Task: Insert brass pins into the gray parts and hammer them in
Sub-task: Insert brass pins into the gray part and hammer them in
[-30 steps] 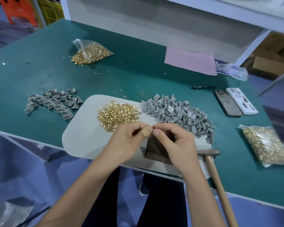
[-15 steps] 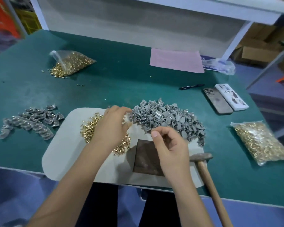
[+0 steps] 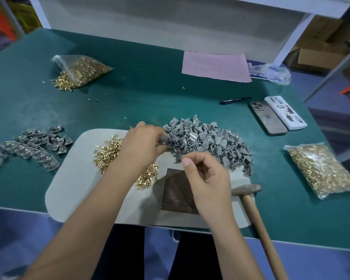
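Note:
A heap of gray parts [image 3: 206,142] lies at the back right of a pale grey mat [image 3: 75,182]. Loose brass pins [image 3: 109,152] are piled on the mat to its left. My left hand [image 3: 143,144] reaches over the pins to the heap's left edge and pinches a gray part [image 3: 163,139] with its fingertips. My right hand [image 3: 208,176] hovers above a dark block [image 3: 176,195], fingers curled, thumb tip against forefinger; nothing shows between them. A wooden-handled hammer [image 3: 248,188] lies untouched just right of that hand.
Gray parts with pins in them [image 3: 28,148] lie in rows left of the mat. Bags of brass pins lie at the back left [image 3: 81,71] and at the right [image 3: 321,172]. Two phones [image 3: 277,116], a pen [image 3: 234,100] and pink paper [image 3: 214,66] lie beyond.
My hands, joined at the fingertips a second ago, have parted. The left hand went forward over the brass pins to the gray heap; the right stayed above the block.

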`<act>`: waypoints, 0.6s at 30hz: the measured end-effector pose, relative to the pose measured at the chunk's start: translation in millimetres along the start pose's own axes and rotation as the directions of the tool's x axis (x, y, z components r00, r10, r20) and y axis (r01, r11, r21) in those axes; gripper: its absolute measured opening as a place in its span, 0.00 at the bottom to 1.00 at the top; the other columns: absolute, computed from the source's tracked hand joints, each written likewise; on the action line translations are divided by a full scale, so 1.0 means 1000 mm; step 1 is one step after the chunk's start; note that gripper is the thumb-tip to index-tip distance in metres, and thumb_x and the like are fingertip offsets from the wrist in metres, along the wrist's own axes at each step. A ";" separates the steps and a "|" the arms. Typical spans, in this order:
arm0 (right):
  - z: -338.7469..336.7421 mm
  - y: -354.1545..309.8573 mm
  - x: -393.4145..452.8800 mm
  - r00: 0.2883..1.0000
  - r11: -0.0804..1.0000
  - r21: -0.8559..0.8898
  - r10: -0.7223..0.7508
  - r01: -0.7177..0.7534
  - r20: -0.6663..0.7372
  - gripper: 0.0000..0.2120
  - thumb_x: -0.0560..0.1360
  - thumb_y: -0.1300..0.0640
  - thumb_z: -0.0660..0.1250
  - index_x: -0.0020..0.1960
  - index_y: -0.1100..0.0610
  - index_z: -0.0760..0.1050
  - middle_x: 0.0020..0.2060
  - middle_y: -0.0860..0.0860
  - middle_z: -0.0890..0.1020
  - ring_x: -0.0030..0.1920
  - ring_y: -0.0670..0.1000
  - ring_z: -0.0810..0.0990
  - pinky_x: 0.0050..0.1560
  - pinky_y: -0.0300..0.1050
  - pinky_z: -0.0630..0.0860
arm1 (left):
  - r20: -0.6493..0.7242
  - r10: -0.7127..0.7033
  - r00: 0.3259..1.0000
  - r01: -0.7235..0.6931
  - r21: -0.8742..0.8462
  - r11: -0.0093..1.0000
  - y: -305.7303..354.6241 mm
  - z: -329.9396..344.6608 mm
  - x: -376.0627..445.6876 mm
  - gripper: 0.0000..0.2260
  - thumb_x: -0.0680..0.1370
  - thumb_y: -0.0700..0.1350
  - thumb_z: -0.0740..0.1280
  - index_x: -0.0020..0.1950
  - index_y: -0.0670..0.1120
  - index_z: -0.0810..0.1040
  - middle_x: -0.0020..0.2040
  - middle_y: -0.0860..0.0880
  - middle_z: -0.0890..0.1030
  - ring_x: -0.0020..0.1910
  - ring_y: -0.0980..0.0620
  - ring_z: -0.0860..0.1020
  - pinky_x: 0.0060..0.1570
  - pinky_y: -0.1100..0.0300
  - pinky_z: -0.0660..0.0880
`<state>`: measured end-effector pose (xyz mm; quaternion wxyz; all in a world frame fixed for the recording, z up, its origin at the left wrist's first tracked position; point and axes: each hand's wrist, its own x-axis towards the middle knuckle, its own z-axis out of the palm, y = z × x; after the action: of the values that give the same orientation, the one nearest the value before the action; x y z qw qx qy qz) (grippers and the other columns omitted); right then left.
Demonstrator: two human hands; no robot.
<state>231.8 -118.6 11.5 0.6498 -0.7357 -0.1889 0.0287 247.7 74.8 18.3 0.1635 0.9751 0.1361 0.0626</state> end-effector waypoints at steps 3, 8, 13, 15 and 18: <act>0.000 0.000 -0.001 1.000 1.000 0.007 0.003 -0.003 0.003 0.03 0.79 0.54 0.69 0.47 0.49 0.82 0.42 0.47 0.83 0.44 0.47 0.81 0.47 0.41 0.77 | -0.037 0.016 0.999 -0.016 -0.018 1.000 0.002 0.003 -0.009 0.11 0.75 0.54 0.73 0.55 0.54 0.79 0.50 0.53 0.81 0.54 0.48 0.72 0.45 0.54 0.70; 0.001 -0.001 -0.001 1.000 1.000 0.029 0.004 -0.004 0.000 0.04 0.78 0.54 0.69 0.47 0.49 0.82 0.41 0.48 0.83 0.43 0.47 0.81 0.45 0.40 0.77 | -0.012 0.049 0.999 -0.051 -0.168 0.985 0.010 0.006 -0.022 0.09 0.74 0.54 0.72 0.52 0.53 0.80 0.48 0.56 0.80 0.52 0.52 0.72 0.47 0.54 0.73; 0.001 -0.001 0.001 0.999 0.998 0.061 0.029 -0.027 -0.038 0.03 0.78 0.52 0.69 0.46 0.47 0.81 0.40 0.45 0.84 0.41 0.44 0.80 0.44 0.36 0.75 | -0.046 0.171 0.984 -0.177 -0.312 0.933 0.022 0.003 -0.036 0.15 0.77 0.51 0.69 0.63 0.52 0.80 0.52 0.54 0.80 0.47 0.57 0.69 0.49 0.59 0.69; 0.000 0.001 0.001 0.998 0.996 0.076 0.048 -0.044 -0.051 0.03 0.77 0.50 0.69 0.47 0.45 0.81 0.39 0.44 0.83 0.39 0.43 0.79 0.43 0.36 0.74 | -0.085 0.186 0.979 -0.204 -0.352 0.914 0.026 0.000 -0.046 0.18 0.78 0.49 0.68 0.68 0.51 0.77 0.53 0.54 0.79 0.45 0.60 0.69 0.47 0.66 0.65; -0.002 0.000 0.002 0.994 0.992 0.121 0.057 -0.046 -0.092 0.04 0.77 0.47 0.69 0.47 0.46 0.81 0.37 0.45 0.82 0.36 0.45 0.78 0.41 0.38 0.74 | -0.119 0.187 0.975 -0.221 -0.423 0.879 0.032 -0.007 -0.065 0.19 0.79 0.48 0.69 0.69 0.50 0.76 0.51 0.57 0.78 0.46 0.63 0.72 0.49 0.74 0.65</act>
<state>234.0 -119.4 12.4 0.6998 -0.7009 -0.1366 0.0215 192.3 29.4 30.4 0.3637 0.9200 0.0213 0.1444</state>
